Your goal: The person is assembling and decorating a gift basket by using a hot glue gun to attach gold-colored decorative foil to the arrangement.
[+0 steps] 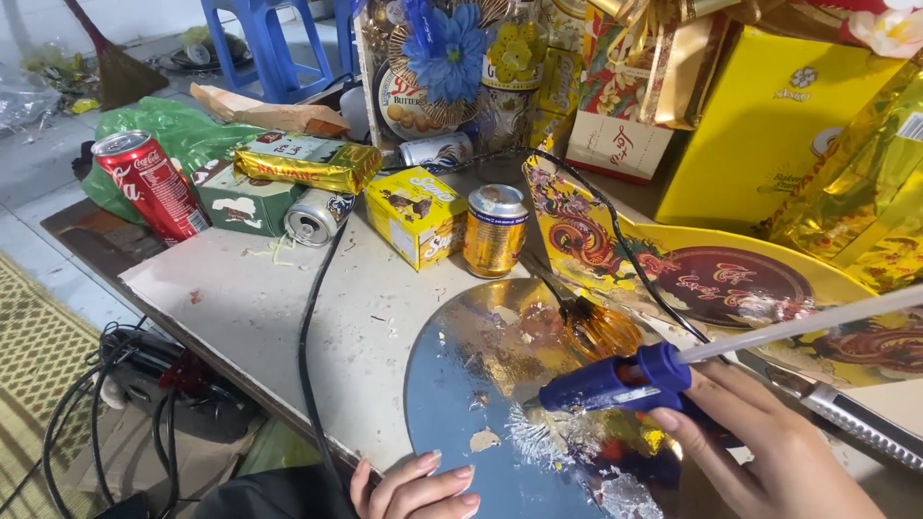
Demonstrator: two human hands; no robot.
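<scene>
Foil disc (481, 384) and blue glue gun (615, 383), worktable (260, 308).
Disc: round, silver, crinkled; left hand (413, 490) fingertips press its near edge. Gun: right hand (769, 452) fingers wrapped around grip, clear stick behind. Beyond fingers: four cans, one red (149, 183), one gold (495, 231); one yellow box (423, 216).

A worn, off-white bench (288, 308) with a scuffed, stained top fills the near middle of the scene, its edge running diagonally from far left to near right. Beyond it lies a pale grey tiled floor (38, 163), with blue plastic stools (274, 43) at the far side and a woven yellowish mat (29, 384) at near left. Even daylight falls over everything.
</scene>
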